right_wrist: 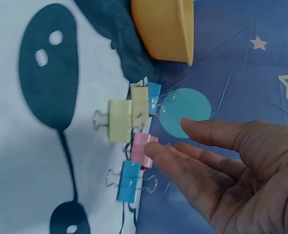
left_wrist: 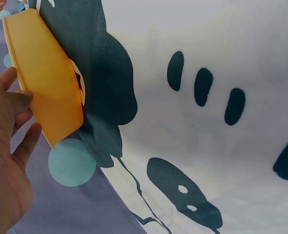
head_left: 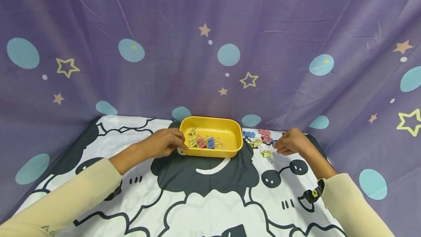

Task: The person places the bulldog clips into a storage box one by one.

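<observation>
A yellow tray [head_left: 235,153] stands at the table's back, holding several binder clips in its left half: yellow ones, a pink clip [head_left: 201,142] and a blue clip [head_left: 211,143]. My left hand [head_left: 166,142] grips the tray's left end, fingers at the rim, as the left wrist view also shows. To the right of the tray lies a loose group of binder clips, with a pale yellow clip [right_wrist: 120,120], a pink clip [right_wrist: 143,150] and a blue clip [right_wrist: 129,181] among them. My right hand [right_wrist: 251,180] reaches over this group, thumb and fingers apart, holding nothing visible.
A white cloth [head_left: 138,193] with black cartoon print covers the table. Directly behind the tray and loose clips rises a purple curtain [head_left: 184,65] with stars and blue spots.
</observation>
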Demonstrator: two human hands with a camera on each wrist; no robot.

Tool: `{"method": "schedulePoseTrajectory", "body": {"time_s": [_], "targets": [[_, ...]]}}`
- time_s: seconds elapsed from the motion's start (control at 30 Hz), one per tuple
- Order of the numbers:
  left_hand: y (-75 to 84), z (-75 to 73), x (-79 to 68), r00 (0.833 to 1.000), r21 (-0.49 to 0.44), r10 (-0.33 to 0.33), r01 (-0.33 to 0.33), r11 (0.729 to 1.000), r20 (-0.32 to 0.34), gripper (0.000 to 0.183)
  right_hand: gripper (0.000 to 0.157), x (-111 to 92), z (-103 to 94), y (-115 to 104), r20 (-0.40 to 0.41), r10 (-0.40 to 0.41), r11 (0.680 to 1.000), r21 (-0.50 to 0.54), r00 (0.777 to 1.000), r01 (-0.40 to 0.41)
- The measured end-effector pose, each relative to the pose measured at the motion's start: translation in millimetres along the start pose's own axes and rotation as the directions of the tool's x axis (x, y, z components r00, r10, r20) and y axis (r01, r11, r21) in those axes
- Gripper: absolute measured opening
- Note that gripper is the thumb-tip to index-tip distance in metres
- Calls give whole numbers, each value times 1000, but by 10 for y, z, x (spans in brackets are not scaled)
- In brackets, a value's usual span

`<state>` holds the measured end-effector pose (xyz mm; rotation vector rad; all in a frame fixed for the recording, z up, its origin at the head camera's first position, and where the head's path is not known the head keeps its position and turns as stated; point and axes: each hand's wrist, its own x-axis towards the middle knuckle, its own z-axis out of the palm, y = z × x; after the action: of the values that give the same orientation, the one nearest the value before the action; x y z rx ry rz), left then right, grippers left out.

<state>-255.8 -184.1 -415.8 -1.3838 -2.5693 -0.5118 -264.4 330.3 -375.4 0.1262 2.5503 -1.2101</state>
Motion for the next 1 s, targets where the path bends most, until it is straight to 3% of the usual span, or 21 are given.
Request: {"method": "schedulePoseTrajectory", "body": {"time_s": [0.4, 1.0], "targets": [[-7, 5, -27, 1000, -1, -7, 7, 1000, -3, 47, 28, -23, 162, 258, 2, 29, 999, 44, 1000, -29], [-8, 9, -11, 1000, -2, -14, 14, 1000, 1, 47, 31, 42, 316, 332, -3, 65, 984, 166, 998, -64]]}}
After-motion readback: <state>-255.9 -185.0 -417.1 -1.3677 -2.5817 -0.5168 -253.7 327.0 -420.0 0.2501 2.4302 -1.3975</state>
